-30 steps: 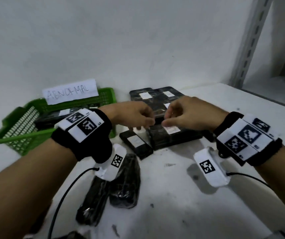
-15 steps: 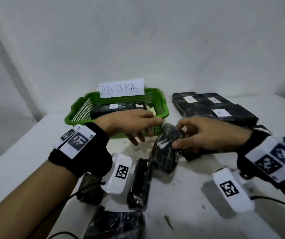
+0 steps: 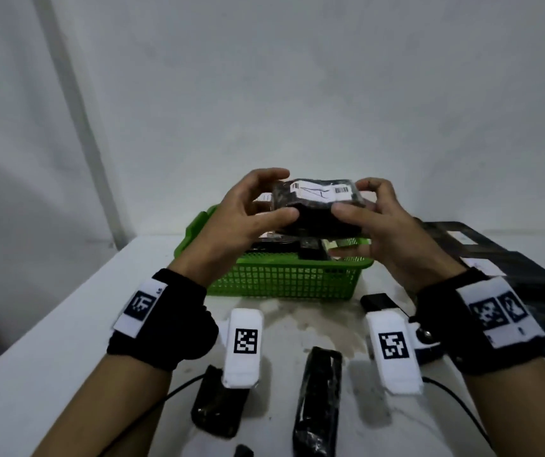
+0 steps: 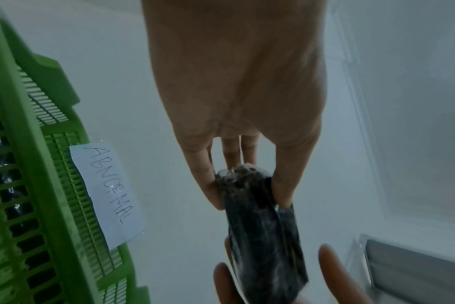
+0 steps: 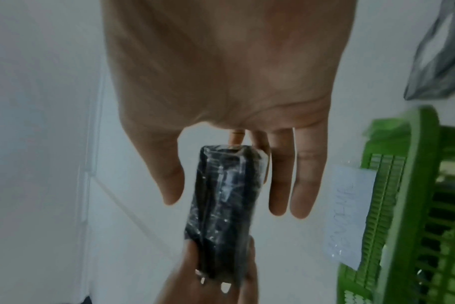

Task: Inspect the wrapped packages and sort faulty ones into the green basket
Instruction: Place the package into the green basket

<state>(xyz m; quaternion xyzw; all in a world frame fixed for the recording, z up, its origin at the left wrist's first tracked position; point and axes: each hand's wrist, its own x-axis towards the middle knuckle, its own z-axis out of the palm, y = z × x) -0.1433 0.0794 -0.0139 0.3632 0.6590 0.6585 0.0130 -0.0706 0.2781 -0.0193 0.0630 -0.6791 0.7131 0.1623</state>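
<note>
Both hands hold one black wrapped package in the air above the green basket. The left hand grips its left end: in the head view the thumb presses the near edge while the fingers curve over the far edge. The left wrist view shows that end pinched between thumb and fingers, with shiny film bunched at the corner. The right hand takes the opposite end in the same way, thumb on the near side and fingers arched over the top. In the right wrist view the thumb stands a little apart from the package side while two long fingers lie straight and close together along its other side.

Half a second ago the package was low, just in front of the basket near the table, held mainly by the right hand while the left hand reached in with spread fingers. Now it is raised over the basket with its white label facing up, and both hands grip it.

Only the head view shows that label with its barcode, the dark packages inside the basket, two more wrapped packages on the white table in front of the basket, and the flat black stack to the right of it. Only the left wrist view makes the basket's paper sign readable as "ABNORMAL"; in the right wrist view it is blurred.
</note>
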